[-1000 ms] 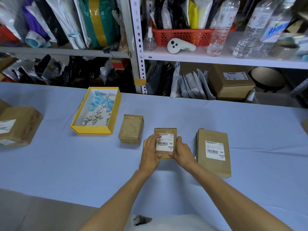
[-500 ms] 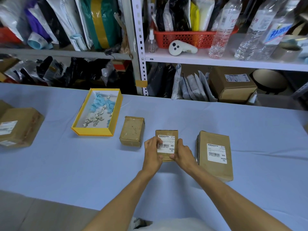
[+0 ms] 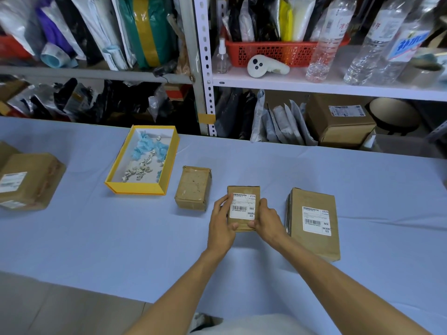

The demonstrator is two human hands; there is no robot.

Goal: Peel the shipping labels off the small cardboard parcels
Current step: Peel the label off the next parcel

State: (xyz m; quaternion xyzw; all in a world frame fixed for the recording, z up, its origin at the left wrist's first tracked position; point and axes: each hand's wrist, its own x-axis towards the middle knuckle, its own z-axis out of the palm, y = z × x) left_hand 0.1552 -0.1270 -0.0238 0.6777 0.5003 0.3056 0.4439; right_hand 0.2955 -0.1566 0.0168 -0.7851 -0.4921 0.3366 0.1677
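A small cardboard parcel (image 3: 243, 191) lies on the blue table in front of me, with a white barcode label (image 3: 242, 206) on top. My left hand (image 3: 221, 224) grips its left side, fingertips at the label's upper left corner. My right hand (image 3: 268, 220) holds its right side, the thumb at the lower right edge. To the right lies a larger parcel (image 3: 314, 240) with its own label (image 3: 316, 221). A bare parcel (image 3: 193, 188) with no label showing sits to the left.
A yellow tray (image 3: 169, 163) holding blue and white scraps stands at the left back. Another labelled box (image 3: 29, 181) lies at the far left edge. Shelves with bags, bottles and a red basket (image 3: 273, 53) rise behind the blue table (image 3: 96, 238).
Both hands stay on the small parcel. My left fingers have shifted slightly up toward the label's upper left corner; the parcel has barely moved.
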